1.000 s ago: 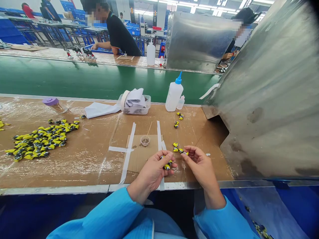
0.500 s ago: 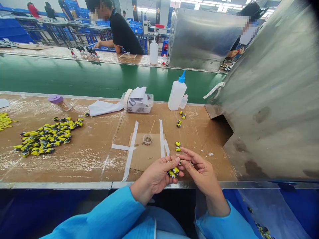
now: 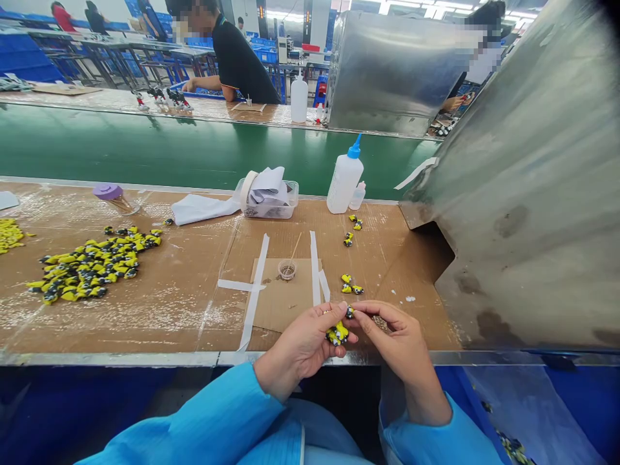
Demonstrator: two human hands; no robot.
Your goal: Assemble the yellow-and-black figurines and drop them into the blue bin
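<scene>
My left hand (image 3: 301, 339) is closed around a small yellow and black figurine (image 3: 338, 333), whose body shows below the fingers. My right hand (image 3: 397, 332) is right next to it, with thumb and forefinger pinching a tiny dark piece (image 3: 349, 312) at the figurine's top. Just beyond my hands lie several similar small figurines (image 3: 349, 285) on the brown-papered workbench (image 3: 184, 323). A small glass dish (image 3: 287, 270) with a wooden stick stands on a cardboard sheet (image 3: 281, 294), left of my hands.
A large heap of yellow and black figurines (image 3: 92, 268) lies at the left. Behind stand a glue bottle (image 3: 345, 182), a plastic box of paper (image 3: 268, 203) and a purple-lidded jar (image 3: 113, 197). A steel partition (image 3: 523, 194) rises right; a green belt (image 3: 194, 155) and a co-worker (image 3: 239, 58) lie beyond.
My hands have come together, from slightly apart to meeting at the figurine. My right fingers now pinch the tiny dark piece against it, and both hands sit a little nearer the bench's front edge.
</scene>
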